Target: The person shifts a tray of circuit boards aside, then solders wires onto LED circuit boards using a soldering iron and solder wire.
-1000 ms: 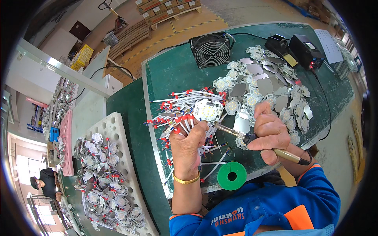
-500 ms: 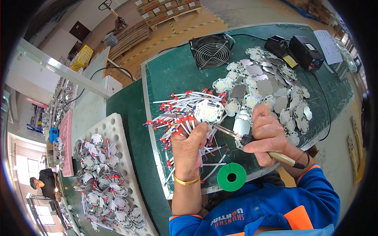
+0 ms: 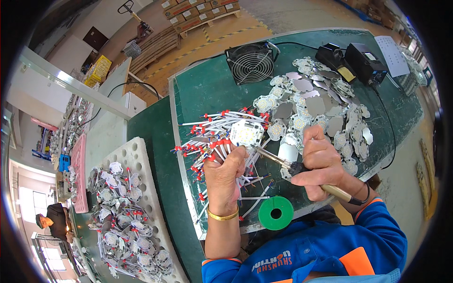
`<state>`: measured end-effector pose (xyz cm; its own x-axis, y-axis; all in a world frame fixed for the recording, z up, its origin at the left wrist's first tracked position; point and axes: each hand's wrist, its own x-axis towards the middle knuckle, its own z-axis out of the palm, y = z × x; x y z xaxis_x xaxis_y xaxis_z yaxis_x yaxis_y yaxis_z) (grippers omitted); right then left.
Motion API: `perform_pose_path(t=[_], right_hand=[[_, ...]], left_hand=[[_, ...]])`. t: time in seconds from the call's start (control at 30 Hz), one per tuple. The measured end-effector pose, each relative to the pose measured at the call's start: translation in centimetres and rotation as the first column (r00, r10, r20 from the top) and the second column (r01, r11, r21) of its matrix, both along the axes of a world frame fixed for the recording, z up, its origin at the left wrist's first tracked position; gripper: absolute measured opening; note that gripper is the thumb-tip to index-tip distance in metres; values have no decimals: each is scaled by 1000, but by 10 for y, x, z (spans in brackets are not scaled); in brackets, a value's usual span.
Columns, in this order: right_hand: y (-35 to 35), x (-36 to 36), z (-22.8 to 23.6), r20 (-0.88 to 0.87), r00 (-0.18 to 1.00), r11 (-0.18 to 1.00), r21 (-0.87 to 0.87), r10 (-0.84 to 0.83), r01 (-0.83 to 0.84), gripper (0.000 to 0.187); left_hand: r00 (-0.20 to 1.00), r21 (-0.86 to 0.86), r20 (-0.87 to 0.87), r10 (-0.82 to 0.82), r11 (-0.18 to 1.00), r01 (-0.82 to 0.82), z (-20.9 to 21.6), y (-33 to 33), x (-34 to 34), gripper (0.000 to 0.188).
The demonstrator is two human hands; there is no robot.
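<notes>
My left hand [image 3: 222, 177] is closed, its thumb at the lower edge of a white LED circuit board [image 3: 247, 133]. Short white wires with red bands stick up between its fingers. My right hand [image 3: 322, 160] grips a soldering iron [image 3: 336, 191], whose metal tip meets the board's lower right edge, close to my left thumb. A bundle of white wires [image 3: 222, 121] with red bands lies behind and around my left hand. From the green solder spool [image 3: 275, 213], near the front edge, a thin strand runs up toward the board.
Loose LED boards [image 3: 309, 106] are heaped on the green table. Behind stand a black fan [image 3: 250, 65] and a black soldering station [image 3: 365, 63] with its cable. At left, wired boards [image 3: 130, 226] pile on a white perforated foam tray [image 3: 141, 162]. A person [image 3: 55, 219] works far left.
The board and both hands have barely shifted; the soldering iron's tip stays by the board's edge. The far person's head has turned slightly.
</notes>
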<state>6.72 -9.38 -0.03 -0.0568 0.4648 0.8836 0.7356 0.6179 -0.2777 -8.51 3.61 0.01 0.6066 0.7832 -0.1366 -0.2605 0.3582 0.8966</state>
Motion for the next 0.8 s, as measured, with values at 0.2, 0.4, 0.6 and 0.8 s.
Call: perform_pose_path(t=[0.2,0.4,0.6,0.8], right_hand=[[-1,0,1,-68,997,1000,-9,28,-29,27],[0,0,-3,-37,999,997,-62,40,-43,19],[4,-1,-3,-14,1000,1000,-20,18,-18,27],[2,-1,-7,39,999,999,-35,-19,20,22]], left_hand=[[1000,-19,2,10,1000,-10,-1,-2,1,6],[1000,19,-22,20,1000,-19,0,-1,1,7],[999,13,-29,20,1000,-20,0,-2,2,6],[998,-3,-46,35,999,-35,-5,0,4,6]])
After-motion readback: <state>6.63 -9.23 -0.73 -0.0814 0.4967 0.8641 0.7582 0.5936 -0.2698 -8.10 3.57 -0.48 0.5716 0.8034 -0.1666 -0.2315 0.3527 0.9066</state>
